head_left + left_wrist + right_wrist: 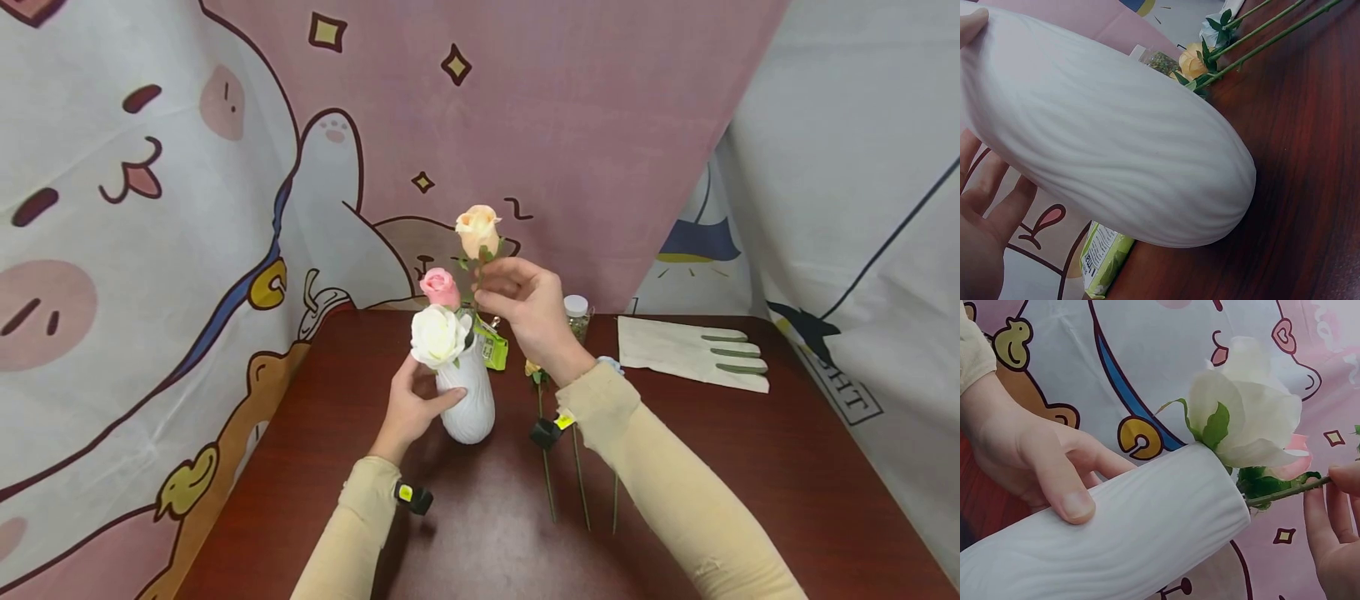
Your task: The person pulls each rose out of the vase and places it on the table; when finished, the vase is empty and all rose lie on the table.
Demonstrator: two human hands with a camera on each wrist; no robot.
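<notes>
My left hand [408, 404] grips the white ribbed vase [469, 408] round its side, thumb across the front. The vase tilts slightly over the table. A white rose [437, 337] and a pink rose [441, 287] stand in its mouth. Above them is a peach rose [477, 231], its stem pinched between the thumb and fingers of my right hand [528, 310]. In the right wrist view the green stem [1288, 491] runs from those fingertips into the vase's opening. The lower end of that stem is hidden inside.
Several stemmed flowers lie right of the vase, among them a yellow-orange rose [1191, 62] and a pale blue one [1211, 30]. Behind the vase sits a green packet [493, 348]. A white-lidded jar [576, 307] and a pale work glove [667, 346] are farther right.
</notes>
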